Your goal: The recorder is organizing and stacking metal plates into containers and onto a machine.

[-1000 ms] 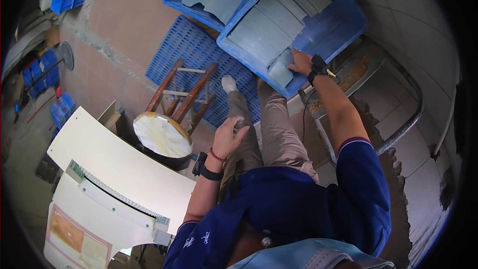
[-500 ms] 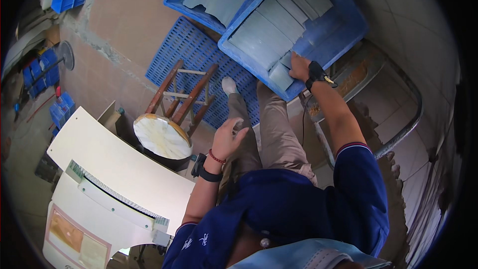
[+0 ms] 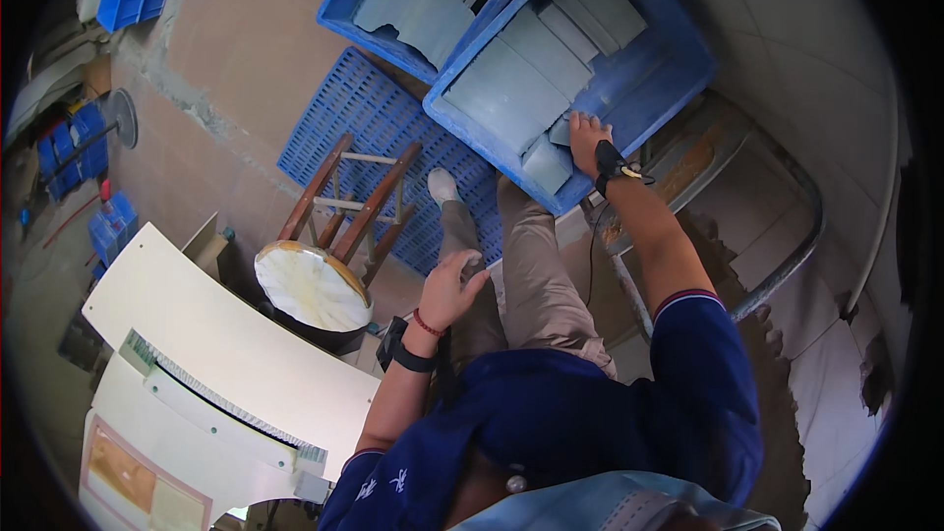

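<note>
At upper right, right hand (image 3: 590,146) is at a grey slab (image 3: 560,132), grip unclear; left hand (image 3: 452,292) loose, empty. Lifting'd probably need pinching.

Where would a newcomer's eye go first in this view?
Most likely to the nearer blue bin at upper middle, with flat greyish pieces inside and the right hand at its near end. Next might come the stool's round pale seat, left of the person's legs, and the large white machine-like unit at lower left.
</note>
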Action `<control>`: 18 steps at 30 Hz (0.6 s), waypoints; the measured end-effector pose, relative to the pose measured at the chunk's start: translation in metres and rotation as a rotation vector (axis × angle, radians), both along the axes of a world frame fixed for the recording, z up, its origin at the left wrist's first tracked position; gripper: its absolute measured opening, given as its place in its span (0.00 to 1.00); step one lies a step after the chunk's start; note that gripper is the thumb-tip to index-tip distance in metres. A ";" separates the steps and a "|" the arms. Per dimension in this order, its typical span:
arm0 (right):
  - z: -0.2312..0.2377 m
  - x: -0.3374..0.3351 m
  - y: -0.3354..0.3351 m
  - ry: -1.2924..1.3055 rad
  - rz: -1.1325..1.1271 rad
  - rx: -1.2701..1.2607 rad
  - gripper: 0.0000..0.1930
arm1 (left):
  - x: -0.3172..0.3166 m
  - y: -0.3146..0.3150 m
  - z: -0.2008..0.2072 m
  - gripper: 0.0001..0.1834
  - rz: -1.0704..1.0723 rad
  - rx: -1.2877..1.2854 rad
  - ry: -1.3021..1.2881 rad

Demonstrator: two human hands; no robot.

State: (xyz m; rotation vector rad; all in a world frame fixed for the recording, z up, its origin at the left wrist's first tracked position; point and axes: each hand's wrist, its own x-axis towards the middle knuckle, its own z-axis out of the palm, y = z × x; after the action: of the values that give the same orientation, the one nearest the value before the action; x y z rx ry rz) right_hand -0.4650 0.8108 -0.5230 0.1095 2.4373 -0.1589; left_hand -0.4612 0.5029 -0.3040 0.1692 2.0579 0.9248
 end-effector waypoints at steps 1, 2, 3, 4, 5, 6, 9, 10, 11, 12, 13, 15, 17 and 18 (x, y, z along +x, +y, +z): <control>-0.007 0.003 0.001 0.004 0.003 0.002 0.23 | 0.000 0.000 0.000 0.16 -0.002 -0.004 -0.009; -0.013 0.007 0.003 0.004 0.016 0.011 0.22 | 0.001 0.000 0.000 0.16 -0.005 -0.006 -0.019; -0.020 0.009 0.006 0.006 0.029 0.020 0.21 | 0.000 0.001 -0.001 0.16 -0.003 -0.003 -0.017; -0.016 0.001 0.006 0.007 0.037 0.014 0.21 | -0.001 -0.001 0.000 0.16 0.013 -0.008 -0.002; -0.004 -0.011 0.008 -0.073 0.044 -0.016 0.20 | -0.001 -0.002 0.002 0.16 0.029 -0.011 0.012; 0.002 -0.018 0.009 -0.153 0.051 -0.045 0.19 | -0.002 -0.004 0.004 0.16 0.037 -0.030 -0.005; 0.005 -0.013 0.025 -0.043 0.140 -0.092 0.14 | -0.001 -0.008 0.005 0.16 0.020 -0.003 0.082; 0.014 -0.016 0.025 -0.041 0.153 -0.094 0.14 | -0.002 -0.008 0.010 0.16 0.033 -0.005 0.084; 0.023 -0.018 0.027 -0.058 0.104 -0.128 0.14 | -0.005 -0.008 0.015 0.16 0.034 0.001 0.100; 0.033 -0.022 0.029 -0.075 0.055 -0.162 0.14 | -0.006 -0.008 0.019 0.16 0.035 0.008 0.117; 0.052 -0.026 0.030 -0.069 0.068 -0.160 0.14 | -0.006 -0.007 0.024 0.16 0.047 0.009 0.123; 0.087 -0.035 0.031 -0.066 0.033 -0.187 0.15 | -0.009 -0.008 0.030 0.16 0.085 0.060 0.118; 0.102 -0.029 0.046 -0.042 0.029 -0.267 0.19 | -0.015 -0.007 0.041 0.16 0.077 0.065 0.127; 0.107 -0.026 0.050 0.006 -0.056 -0.432 0.21 | -0.015 -0.008 0.045 0.17 0.092 0.097 0.134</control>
State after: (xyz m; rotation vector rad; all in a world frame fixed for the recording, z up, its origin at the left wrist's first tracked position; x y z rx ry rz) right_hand -0.4914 0.8608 -0.4159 -0.0165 2.3492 -0.7033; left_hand -0.4758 0.4953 -0.2592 0.1943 2.1599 1.0973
